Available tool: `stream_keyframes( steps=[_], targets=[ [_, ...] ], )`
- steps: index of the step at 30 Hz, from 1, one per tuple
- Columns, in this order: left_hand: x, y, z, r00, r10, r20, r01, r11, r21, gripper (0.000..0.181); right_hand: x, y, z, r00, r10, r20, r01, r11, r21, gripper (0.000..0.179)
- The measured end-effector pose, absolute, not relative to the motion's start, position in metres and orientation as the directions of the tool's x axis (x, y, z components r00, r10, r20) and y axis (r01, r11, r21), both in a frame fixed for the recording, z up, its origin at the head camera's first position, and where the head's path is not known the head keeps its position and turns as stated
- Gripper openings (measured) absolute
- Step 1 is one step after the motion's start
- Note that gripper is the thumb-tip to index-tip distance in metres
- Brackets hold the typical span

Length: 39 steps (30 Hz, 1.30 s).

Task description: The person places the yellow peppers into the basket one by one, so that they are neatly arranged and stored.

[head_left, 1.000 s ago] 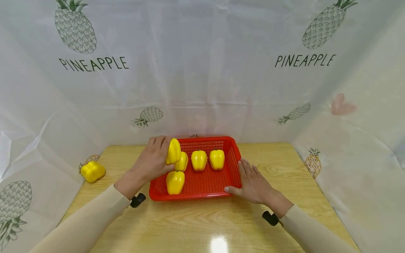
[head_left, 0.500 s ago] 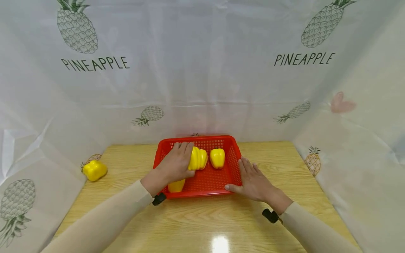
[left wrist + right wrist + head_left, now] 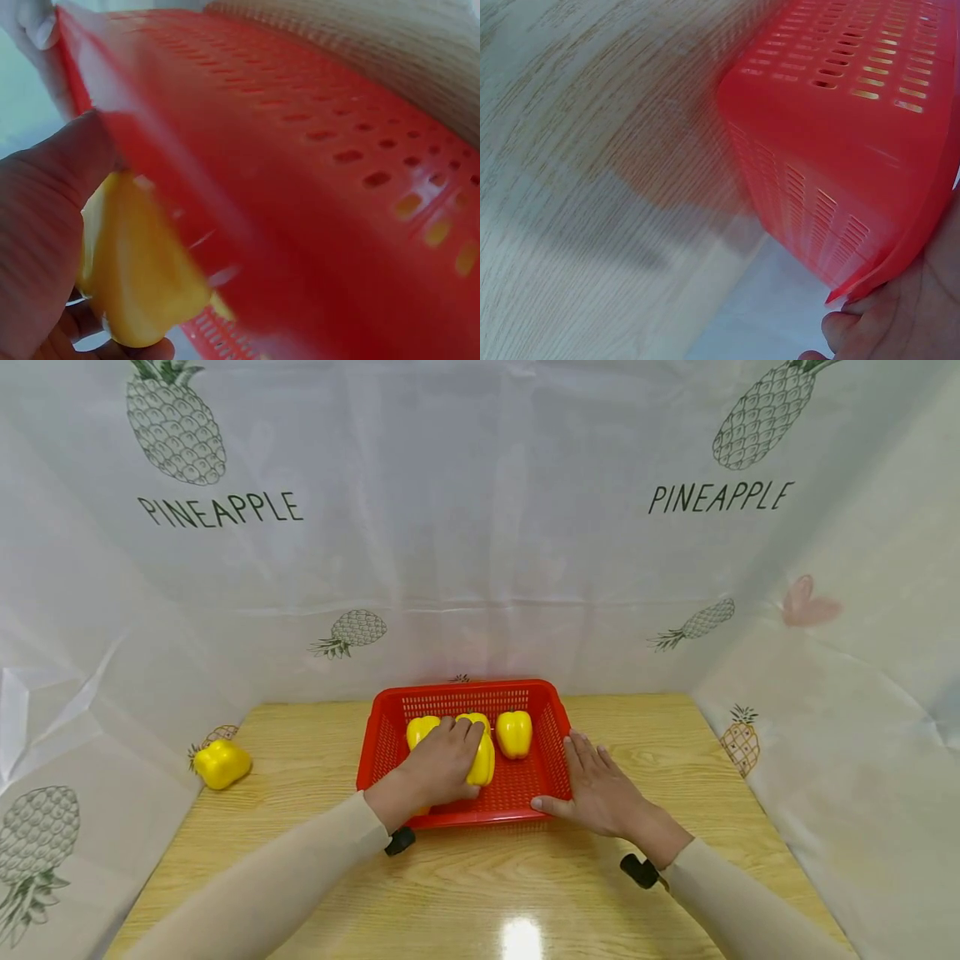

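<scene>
In the head view my left hand (image 3: 438,768) grips a yellow bell pepper (image 3: 484,763) above the floor of a red plastic basket (image 3: 502,817). The left wrist view has this same pepper (image 3: 142,262) between thumb and fingers, close against the basket's rim. Three bell peppers line the back of the basket: a left one (image 3: 422,729), a middle one (image 3: 475,721) partly covered by my hand, and a right one (image 3: 514,735). Another at the front left is almost hidden under my left hand. My right hand (image 3: 607,793) rests with straight fingers on the basket's right rim.
Another yellow bell pepper (image 3: 222,764) lies at the left edge of the wooden table (image 3: 420,893). A white sheet (image 3: 480,527) printed with pineapples hangs behind the table and along both sides.
From the basket's left side, my left hand has carried the gripped bell pepper rightward over the basket, then slightly toward the front. The right hand stays on the rim.
</scene>
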<state>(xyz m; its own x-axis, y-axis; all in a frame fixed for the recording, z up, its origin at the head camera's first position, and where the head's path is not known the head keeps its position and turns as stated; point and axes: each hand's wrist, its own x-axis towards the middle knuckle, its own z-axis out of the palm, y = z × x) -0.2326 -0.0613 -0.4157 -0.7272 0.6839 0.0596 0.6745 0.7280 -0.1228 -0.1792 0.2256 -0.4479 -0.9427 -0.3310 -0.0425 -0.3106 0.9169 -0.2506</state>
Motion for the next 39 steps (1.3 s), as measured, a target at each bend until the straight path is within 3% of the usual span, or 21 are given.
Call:
stream_keyframes(
  steps=[20,30,39],
  targets=[
    [-0.231,-0.059,-0.443,-0.71,0.704,0.013,0.69,0.699,-0.188,0.094,-0.18,0.223,-0.45,-0.947,-0.321,-0.019,-0.307,0.918,-0.25,0.125],
    [-0.235,-0.06,-0.449,-0.706,0.708,-0.023,0.704,0.699,-0.124,0.09,-0.179,0.224,-0.451,-0.948,-0.319,-0.01,-0.306,0.918,-0.254,0.124],
    [-0.237,-0.06,-0.452,-0.699,0.713,-0.059,0.713,0.688,-0.135,0.09,-0.18,0.224,-0.452,-0.949,-0.316,-0.002,-0.305,0.916,-0.26,0.123]
  ],
)
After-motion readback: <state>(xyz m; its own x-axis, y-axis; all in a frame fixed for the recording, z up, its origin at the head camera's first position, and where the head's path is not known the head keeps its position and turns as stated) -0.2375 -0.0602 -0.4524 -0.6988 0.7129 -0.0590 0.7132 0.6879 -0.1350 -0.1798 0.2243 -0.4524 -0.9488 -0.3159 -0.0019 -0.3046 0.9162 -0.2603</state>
